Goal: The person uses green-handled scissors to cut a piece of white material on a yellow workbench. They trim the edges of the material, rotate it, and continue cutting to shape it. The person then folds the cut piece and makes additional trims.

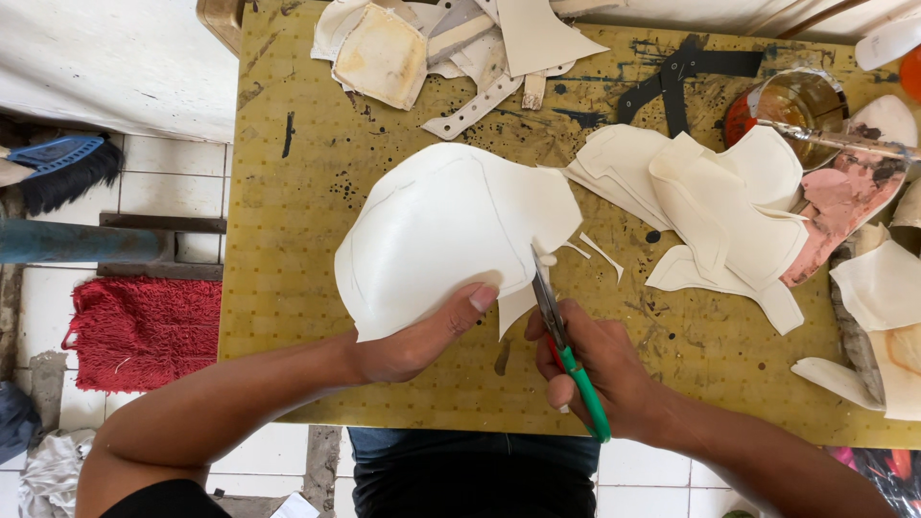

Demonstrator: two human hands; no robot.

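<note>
My right hand (600,369) is closed around the green handles of the scissors (561,336), fingers curled through the loops; the blades point up and away from me and meet the lower edge of the cream sheet (441,230). My left hand (413,341) pinches that sheet at its bottom edge, thumb (475,299) on top and pressed flat, the other fingers hidden underneath, so I cannot tell how they lie.

The sheet sits over the middle of the yellow worktable (288,240), near its front edge, raised and bowed rather than flat. Judgement: thin, light, and fairly stiff. It keeps its curve without drooping, like leatherboard or a foam-backed lining. The surface looks matte, so probably not slippery. A faint drawn line runs inside the outline. Best hold, I judge, is close to the cut, where the thumb already is; gripped at a far corner, the piece would likely flex and wander under the blades.

Just right of the blades lie two narrow cream offcuts (600,251). Farther right, towards the table's right edge, is a heap of similar cut cream pieces (720,206), with a pink sole-shaped piece (839,211) beside it. An open glue tin (791,101) with a brush across it stands near the far right corner. More scraps (451,43) are piled along the far edge. On the tiled floor to the left lies a red mat (139,331).
</note>
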